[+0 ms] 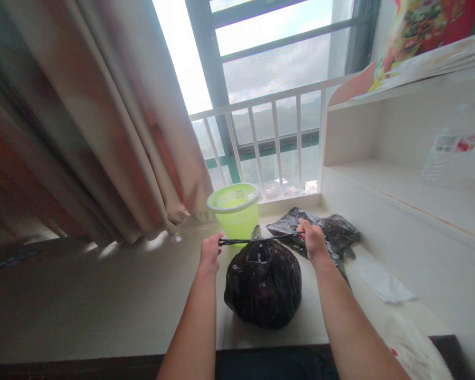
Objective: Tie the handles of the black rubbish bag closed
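A full black garbage bag point(263, 285) rests on the pale ledge, its neck gathered at the top. My left hand point(211, 252) is closed on one end of the bag's drawn-out ties, left of the neck. On the other side my right hand point(312, 240) grips the opposite end, so the ties stretch taut and nearly level between both hands. What the bag contains is hidden. Just behind it stands a light green perforated wastebasket point(236, 214) with a pale rim. Crumpled black plastic bags point(342, 232) lie behind and beside my right hand.
Long curtains point(114, 105) hang at the left. A white railing point(275, 124) runs before the window. To the right, a white shelf point(372, 166) holds a clear plastic bottle point(445, 153). White paper point(383, 279) and a whitish bag point(415, 343) lie at the right.
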A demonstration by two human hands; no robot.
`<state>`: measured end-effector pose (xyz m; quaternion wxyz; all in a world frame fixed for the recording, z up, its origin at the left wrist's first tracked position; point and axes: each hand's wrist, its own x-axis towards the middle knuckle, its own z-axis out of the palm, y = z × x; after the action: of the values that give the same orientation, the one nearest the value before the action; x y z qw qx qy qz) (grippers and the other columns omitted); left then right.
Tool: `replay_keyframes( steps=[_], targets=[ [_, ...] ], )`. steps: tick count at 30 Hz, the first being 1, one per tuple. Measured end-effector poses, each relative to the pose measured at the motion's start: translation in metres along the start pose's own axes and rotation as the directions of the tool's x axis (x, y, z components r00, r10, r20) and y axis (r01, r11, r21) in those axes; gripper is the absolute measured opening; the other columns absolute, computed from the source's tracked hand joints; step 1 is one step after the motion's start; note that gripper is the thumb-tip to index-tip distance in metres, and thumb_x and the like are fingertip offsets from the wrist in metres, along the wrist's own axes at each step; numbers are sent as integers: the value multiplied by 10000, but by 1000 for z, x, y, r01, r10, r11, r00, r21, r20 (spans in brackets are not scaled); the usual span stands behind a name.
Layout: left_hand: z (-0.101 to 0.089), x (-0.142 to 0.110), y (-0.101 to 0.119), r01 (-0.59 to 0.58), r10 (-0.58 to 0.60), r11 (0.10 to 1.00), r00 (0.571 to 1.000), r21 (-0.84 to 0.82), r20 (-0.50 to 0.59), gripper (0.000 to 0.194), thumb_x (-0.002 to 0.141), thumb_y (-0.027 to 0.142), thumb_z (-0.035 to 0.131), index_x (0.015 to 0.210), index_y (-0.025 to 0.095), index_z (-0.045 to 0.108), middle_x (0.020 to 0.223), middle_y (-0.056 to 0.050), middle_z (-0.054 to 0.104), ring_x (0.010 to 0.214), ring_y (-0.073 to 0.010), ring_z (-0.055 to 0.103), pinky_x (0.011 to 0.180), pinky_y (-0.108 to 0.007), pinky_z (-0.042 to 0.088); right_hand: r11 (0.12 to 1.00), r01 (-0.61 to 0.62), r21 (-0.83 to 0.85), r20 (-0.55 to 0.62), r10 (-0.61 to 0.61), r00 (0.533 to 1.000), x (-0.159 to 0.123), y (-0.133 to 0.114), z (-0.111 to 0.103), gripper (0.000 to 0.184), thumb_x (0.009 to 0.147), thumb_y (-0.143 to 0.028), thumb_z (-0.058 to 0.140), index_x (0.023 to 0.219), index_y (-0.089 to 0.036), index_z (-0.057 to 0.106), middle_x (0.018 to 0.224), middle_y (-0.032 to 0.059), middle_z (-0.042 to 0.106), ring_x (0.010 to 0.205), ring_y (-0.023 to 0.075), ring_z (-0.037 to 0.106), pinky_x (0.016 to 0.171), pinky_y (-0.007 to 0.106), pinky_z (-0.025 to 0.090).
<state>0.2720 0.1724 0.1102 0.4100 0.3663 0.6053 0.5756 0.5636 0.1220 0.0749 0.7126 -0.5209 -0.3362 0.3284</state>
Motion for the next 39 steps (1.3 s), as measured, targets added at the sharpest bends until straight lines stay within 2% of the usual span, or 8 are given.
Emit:
replay_keyframes(
  steps=[3, 11, 23, 26, 31, 39],
  targets=[
    [-1, 1, -2, 20, -20, 1000, 1000, -4, -7, 250, 540, 383, 721, 610, 200, 566, 622, 21, 562, 646, -146, 495, 605, -297, 346, 1000, -7, -8, -14, 7, 1000, 1, 1, -1, 468, 801, -498, 589, 444, -256, 408, 433, -43, 373, 477, 126, 313, 546, 337, 279],
    [-7, 5, -7, 72, -72, 997, 997, -2, -40, 258, 522, 379, 717, 630, 197, 569, 637, 28, 552, 659, -146, 506, 606, -292, 352, 997, -52, -55, -53, 49, 997, 6, 9, -3, 504, 822, -565, 573, 456, -259, 410, 427, -45, 348, 466, 126, 294, 529, 343, 259],
    [-19, 6, -8, 90, -89, 996, 994, 8, -67, 255, 501, 370, 713, 617, 200, 562, 611, 33, 542, 631, -138, 487, 577, -283, 352, 994, -91, -65, -70, 86, 994, 7, 11, -5, 476, 814, -542, 565, 472, -269, 379, 418, -48, 329, 459, 128, 279, 503, 339, 255],
    [-24, 6, -7, 83, -82, 996, 994, 18, -69, 244, 502, 362, 711, 619, 198, 575, 600, 29, 545, 626, -137, 480, 571, -277, 345, 988, -87, -125, -97, 75, 992, 7, 11, -6, 443, 801, -505, 560, 465, -267, 396, 403, -44, 341, 448, 132, 305, 513, 343, 273],
    [-35, 5, -8, 75, -71, 996, 994, 46, -82, 232, 509, 356, 711, 604, 197, 571, 595, 28, 543, 621, -135, 468, 577, -275, 348, 987, -94, -128, -106, 81, 991, 10, 17, -7, 391, 767, -499, 570, 484, -267, 433, 399, -45, 358, 448, 138, 316, 506, 341, 288],
    [-53, 8, -9, 93, -83, 990, 992, 101, -97, 222, 500, 347, 705, 572, 202, 553, 599, 25, 527, 627, -140, 455, 574, -281, 335, 970, -109, -219, -114, 86, 990, 13, 29, -7, 392, 756, -469, 572, 442, -272, 444, 381, -19, 426, 427, 156, 368, 502, 344, 293]
  ],
)
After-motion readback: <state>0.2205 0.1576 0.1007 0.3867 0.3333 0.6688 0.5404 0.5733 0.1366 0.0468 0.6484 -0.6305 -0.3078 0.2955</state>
